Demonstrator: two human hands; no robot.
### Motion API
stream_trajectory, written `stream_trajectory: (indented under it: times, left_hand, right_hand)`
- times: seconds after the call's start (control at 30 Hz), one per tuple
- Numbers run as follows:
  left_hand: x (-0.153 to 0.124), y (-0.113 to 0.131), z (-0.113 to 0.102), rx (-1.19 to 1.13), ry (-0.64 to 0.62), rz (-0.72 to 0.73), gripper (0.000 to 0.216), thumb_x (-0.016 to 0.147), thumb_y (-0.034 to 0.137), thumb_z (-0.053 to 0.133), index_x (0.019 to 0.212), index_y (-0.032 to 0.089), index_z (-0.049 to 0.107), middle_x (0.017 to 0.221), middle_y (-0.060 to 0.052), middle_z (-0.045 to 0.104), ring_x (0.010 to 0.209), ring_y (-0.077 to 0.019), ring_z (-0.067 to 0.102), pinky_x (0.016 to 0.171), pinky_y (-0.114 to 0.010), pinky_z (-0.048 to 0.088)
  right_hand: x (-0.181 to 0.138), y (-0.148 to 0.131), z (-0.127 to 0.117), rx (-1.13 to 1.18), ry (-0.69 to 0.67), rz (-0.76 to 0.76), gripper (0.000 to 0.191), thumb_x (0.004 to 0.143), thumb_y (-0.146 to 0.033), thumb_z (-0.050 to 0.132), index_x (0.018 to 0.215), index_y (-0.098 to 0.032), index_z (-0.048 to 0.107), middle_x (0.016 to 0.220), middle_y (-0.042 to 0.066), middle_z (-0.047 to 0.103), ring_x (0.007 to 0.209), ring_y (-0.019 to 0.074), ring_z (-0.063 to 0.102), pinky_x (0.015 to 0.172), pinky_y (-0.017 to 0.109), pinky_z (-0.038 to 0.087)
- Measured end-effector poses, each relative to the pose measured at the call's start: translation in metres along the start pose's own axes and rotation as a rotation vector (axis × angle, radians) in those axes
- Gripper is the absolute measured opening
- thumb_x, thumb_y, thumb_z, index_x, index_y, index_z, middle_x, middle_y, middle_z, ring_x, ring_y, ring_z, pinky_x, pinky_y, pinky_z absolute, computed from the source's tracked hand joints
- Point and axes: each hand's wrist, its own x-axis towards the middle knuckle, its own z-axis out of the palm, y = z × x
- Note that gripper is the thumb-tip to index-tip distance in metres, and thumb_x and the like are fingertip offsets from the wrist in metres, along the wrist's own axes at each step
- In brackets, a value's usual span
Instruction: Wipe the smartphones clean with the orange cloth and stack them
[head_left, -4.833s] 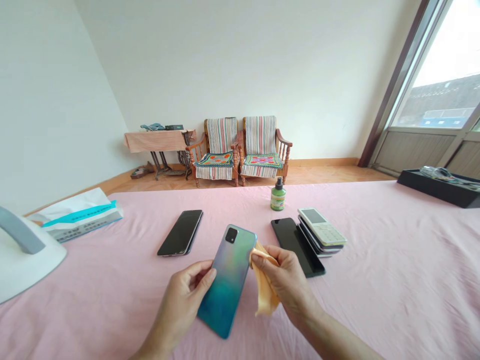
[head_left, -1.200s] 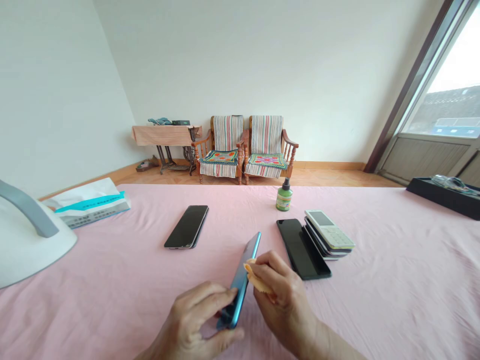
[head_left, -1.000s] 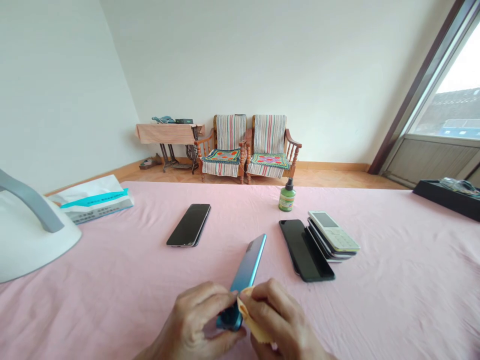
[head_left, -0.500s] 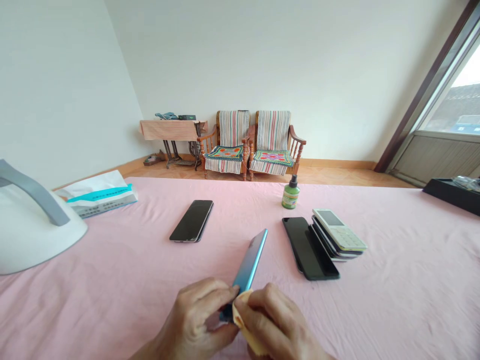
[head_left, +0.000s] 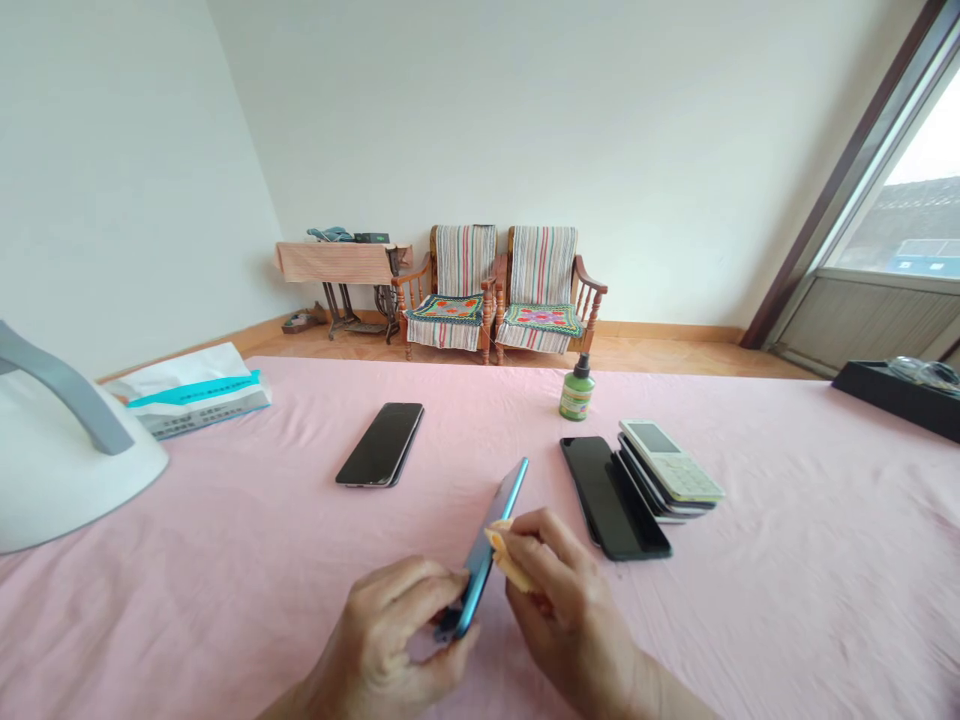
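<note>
The right hand (head_left: 562, 590) is sliding its pinched pale-yellow cloth (head_left: 516, 567) from the near end of the glossy blue phone (head_left: 481, 577) up to mid-edge, so the wiping appears to be running lengthwise. The left hand (head_left: 396, 615) is clamping the phone's lower end, tilting it over the pink fabric-covered surface (head_left: 247, 580), well short of its far edge.

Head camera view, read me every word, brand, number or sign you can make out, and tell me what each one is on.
No text can be read for certain.
Tissue pack: dark printed characters, too blurred to read.
Green bottle: a label, its print too small to read.
Keypad phone: key markings too small to read.
Blue phone: no lettering that I can make out.
</note>
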Motion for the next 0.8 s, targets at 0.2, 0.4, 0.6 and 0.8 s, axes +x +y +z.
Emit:
stream_trajectory:
  times: [0.2,0.4,0.6,0.8]
  left_hand:
    - [-0.006,0.000,0.002,0.026,0.000,0.088,0.019,0.076,0.001,0.054,0.088,0.016,0.060,0.068,-0.001,0.059,0.058,-0.0121,0.057,0.056,-0.020,0.048]
    - [-0.008,-0.002,0.003,0.022,0.009,0.092,0.017,0.077,0.002,0.054,0.086,0.016,0.058,0.067,-0.001,0.059,0.058,-0.0123,0.056,0.056,-0.020,0.047]
    - [-0.004,0.001,0.000,0.039,-0.007,0.041,0.013,0.080,0.005,0.054,0.081,0.017,0.059,0.063,0.001,0.056,0.053,-0.0106,0.054,0.053,-0.019,0.045]
    - [-0.007,-0.001,0.005,-0.004,0.003,0.083,0.017,0.078,0.002,0.054,0.086,0.016,0.058,0.067,-0.001,0.058,0.058,-0.0113,0.055,0.056,-0.019,0.046]
  right_hand:
    - [0.020,0.040,-0.019,-0.167,0.158,0.206,0.018,0.083,-0.008,0.048,0.079,-0.018,0.063,0.083,0.004,0.056,0.069,0.0136,0.055,0.061,0.023,0.044]
    - [0.010,0.029,-0.016,-0.107,0.102,0.141,0.025,0.082,-0.004,0.044,0.090,-0.018,0.064,0.086,0.005,0.055,0.073,0.0138,0.055,0.065,0.023,0.046]
    - [0.007,0.014,-0.008,-0.055,0.030,0.070,0.030,0.079,-0.003,0.046,0.097,-0.020,0.063,0.091,0.005,0.058,0.076,0.0141,0.057,0.065,0.022,0.047]
    - [0.015,0.030,-0.017,-0.140,0.167,0.187,0.020,0.083,-0.007,0.046,0.083,-0.019,0.063,0.084,0.004,0.056,0.069,0.0130,0.056,0.061,0.022,0.045]
